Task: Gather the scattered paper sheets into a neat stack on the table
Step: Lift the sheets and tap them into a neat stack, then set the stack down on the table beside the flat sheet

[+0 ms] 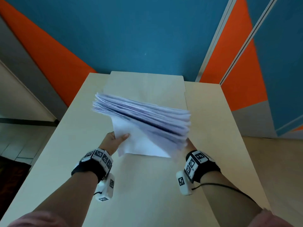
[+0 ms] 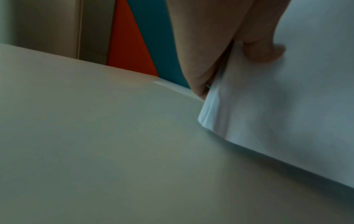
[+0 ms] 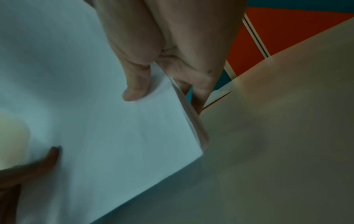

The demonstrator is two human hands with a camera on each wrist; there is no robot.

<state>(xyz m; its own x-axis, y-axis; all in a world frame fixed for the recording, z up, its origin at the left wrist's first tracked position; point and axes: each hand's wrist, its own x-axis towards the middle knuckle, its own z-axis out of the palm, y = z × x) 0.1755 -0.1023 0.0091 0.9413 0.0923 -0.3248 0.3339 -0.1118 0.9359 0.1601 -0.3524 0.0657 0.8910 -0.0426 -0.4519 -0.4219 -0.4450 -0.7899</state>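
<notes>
A thick bundle of white paper sheets [image 1: 144, 126] is held tilted over the middle of the pale table [image 1: 147, 185], its top edges fanned out and blurred. My left hand [image 1: 117, 140] grips the bundle's left side, thumb on the front sheet. My right hand [image 1: 188, 144] grips the right side, mostly hidden behind the sheets. In the left wrist view the thumb [image 2: 264, 51] presses on the paper sheets [image 2: 287, 106]. In the right wrist view my right thumb [image 3: 137, 87] lies on the front sheet [image 3: 107, 128], with fingers behind the bundle's edge.
A beige folder [image 1: 146, 86] lies flat at the table's far end. Behind stands a blue and orange wall [image 1: 131, 33]. The table's left edge [image 1: 54, 140] drops to a tiled floor.
</notes>
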